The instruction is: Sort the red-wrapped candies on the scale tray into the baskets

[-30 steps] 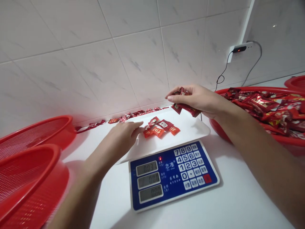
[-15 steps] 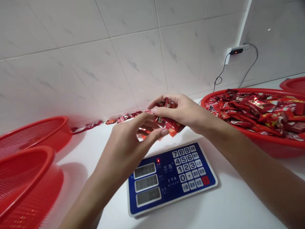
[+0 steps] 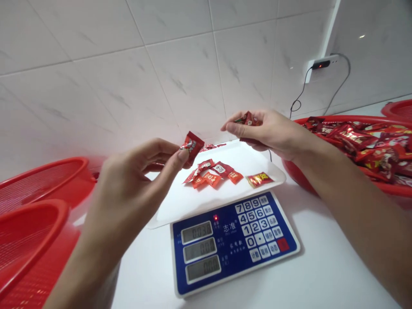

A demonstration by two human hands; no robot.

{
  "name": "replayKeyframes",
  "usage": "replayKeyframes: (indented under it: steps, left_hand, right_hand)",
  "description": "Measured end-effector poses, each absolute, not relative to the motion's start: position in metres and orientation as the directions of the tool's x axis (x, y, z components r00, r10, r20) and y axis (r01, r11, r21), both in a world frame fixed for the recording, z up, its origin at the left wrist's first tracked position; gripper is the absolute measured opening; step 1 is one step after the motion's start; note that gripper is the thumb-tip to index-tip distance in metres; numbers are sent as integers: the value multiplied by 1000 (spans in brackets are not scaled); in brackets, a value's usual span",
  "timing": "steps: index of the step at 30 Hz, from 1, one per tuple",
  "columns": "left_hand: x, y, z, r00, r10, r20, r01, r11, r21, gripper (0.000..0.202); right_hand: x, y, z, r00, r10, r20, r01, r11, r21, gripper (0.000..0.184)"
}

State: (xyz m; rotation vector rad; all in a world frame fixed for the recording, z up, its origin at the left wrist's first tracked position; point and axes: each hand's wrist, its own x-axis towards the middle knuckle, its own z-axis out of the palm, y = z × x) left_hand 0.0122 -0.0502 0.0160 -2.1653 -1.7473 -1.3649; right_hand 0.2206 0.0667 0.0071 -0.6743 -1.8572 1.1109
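Observation:
My left hand (image 3: 135,180) pinches one red wrapped candy (image 3: 192,146) between thumb and fingertips, held up above the left part of the white scale pan (image 3: 180,201). My right hand (image 3: 267,131) hovers over the pan's far right corner, closed on a small bunch of red candies (image 3: 247,120). Several red candy packets (image 3: 212,174) lie on the pan, with one more packet (image 3: 260,179) apart from them near the right edge. The blue scale panel (image 3: 234,240) with its keypad faces me, displays lit.
A red basket (image 3: 354,146) heaped with wrapped candies stands at the right, another red rim behind it. Two stacked red mesh baskets (image 3: 32,214) sit at the left. A row of candies lies along the tiled wall. A charger and cable (image 3: 318,66) hang on the wall.
My hands met over the pan, then parted: the left one came away holding one candy and rose to the left. One more packet now lies near the pan's right edge.

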Motion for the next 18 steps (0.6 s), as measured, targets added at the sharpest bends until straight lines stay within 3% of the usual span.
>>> replayKeyframes:
  steps: [5,8,13,18]
  left_hand:
    - [11,-47,16,-4,791,612,817,-350,457,17]
    - [10,-49,18,18,777,629,849,-344,401,18]
    - [5,-51,21,7,772,636,878,-310,365,20]
    - [2,-54,25,-34,779,627,829,-328,453,17]
  right_hand:
    - [222,72,4,-480,787,389,67,475,-877,33]
    - [233,65,14,-561,753,344,225,539,-812,25]
    - [255,62,26,-631,775,40,657,561,-503,25]
    - [246,71,15,-531,829,-176,832,472,-291,26]
